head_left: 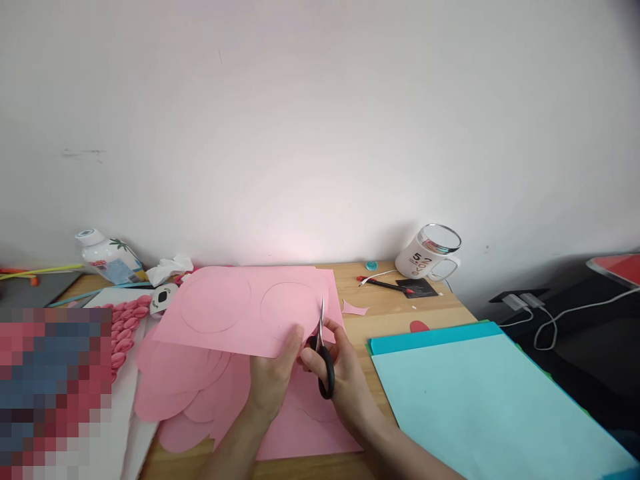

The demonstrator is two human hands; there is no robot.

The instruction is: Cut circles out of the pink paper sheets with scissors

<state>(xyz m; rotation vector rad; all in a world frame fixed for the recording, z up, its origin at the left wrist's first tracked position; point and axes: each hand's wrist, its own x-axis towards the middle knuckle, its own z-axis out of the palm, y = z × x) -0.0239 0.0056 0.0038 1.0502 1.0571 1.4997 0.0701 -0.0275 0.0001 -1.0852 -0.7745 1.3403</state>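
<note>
My left hand pinches the near edge of a pink paper sheet that has two pencilled circles drawn on it and is lifted off the desk. My right hand grips black-handled scissors, whose blades point up into the sheet's edge beside the right circle. Under the sheet lie several cut pink paper rounds and another pink sheet.
A stack of light blue and teal paper lies at the right. A white mug, a pen and a black card stand at the back. A white bottle, a paper punch and pink petals sit at the left on the wooden desk.
</note>
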